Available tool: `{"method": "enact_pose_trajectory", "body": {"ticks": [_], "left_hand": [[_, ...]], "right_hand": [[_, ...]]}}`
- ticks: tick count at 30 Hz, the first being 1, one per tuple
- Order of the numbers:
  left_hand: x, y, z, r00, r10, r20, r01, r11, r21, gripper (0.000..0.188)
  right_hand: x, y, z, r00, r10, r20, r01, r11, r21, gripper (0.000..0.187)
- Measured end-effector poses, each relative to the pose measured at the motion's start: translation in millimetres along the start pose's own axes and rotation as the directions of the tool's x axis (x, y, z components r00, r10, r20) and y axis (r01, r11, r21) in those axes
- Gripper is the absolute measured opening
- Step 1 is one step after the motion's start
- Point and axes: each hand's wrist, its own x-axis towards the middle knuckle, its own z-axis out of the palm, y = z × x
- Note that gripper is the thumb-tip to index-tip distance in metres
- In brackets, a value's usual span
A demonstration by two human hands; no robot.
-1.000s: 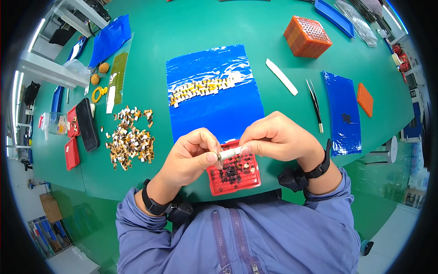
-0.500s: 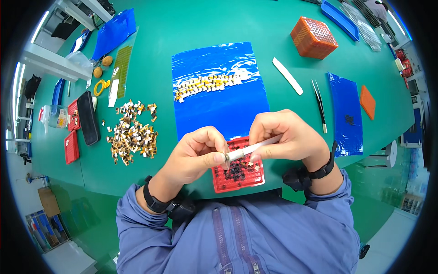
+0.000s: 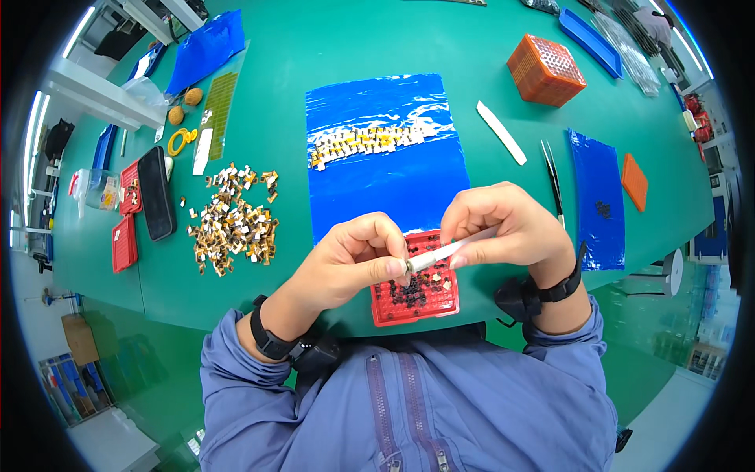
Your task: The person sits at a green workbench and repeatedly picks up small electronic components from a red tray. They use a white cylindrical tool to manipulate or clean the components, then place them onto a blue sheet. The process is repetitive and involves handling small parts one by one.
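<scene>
A thin white stick [image 3: 440, 253] is held between both hands just above a red tray [image 3: 429, 303] of small dark parts, at the near edge of the green tabletop [image 3: 330, 39]. The left hand [image 3: 354, 259] is pinched closed on the stick's lower left tip, where a very small piece appears to be gripped; what that piece is cannot be told. The right hand [image 3: 503, 228] is closed around the stick's upper right part, thumb beneath and fingers curled over.

The step in hand is judged to be fine work at the stick's tip. It would be done best with both wrists kept low and steady over the tray, so that anything dropped is caught there, and with only light pressure applied at the tip.

Beyond the hands, a blue sheet [image 3: 385, 173] carrying a row of small yellow and white pieces [image 3: 366, 143] is laid out. A loose heap of similar pieces [image 3: 232, 220] lies well to the left, and tweezers [image 3: 553, 177] lie to the right.
</scene>
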Motion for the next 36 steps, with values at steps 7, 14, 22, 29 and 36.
{"method": "enact_pose_trajectory", "body": {"ticks": [7, 14, 22, 29, 36], "left_hand": [[0, -2, -2, 1.000, 0.020, 0.023, -0.020, 1.000, -0.005, 0.009], [-2, -3, -2, 0.999, 0.013, 0.030, -0.013, 1.000, 0.020, 0.007], [-1, -4, -1, 1.000, 0.007, 0.029, -0.008, 0.998, 0.058, 0.008], [0, -3, -1, 0.999, 0.041, 0.027, -0.043, 0.995, 0.087, 0.009], [3, -2, -6, 0.983, 0.164, 0.079, -0.159, 0.985, -0.061, 0.010]], "right_hand": [[-1, -4, -1, 0.995, 0.097, 0.038, -0.098, 0.994, 0.038, 0.013], [0, -2, 0, 0.999, -0.007, 0.032, 0.008, 1.000, -0.023, 0.013], [-2, 0, -8, 0.997, 0.023, 0.073, -0.016, 0.995, -0.097, 0.013], [-6, 0, -18, 1.000, -0.005, 0.029, 0.010, 0.984, -0.175, 0.013], [-1, 11, -24, 0.993, 0.062, -0.097, -0.069, 0.995, -0.072, 0.013]]}}
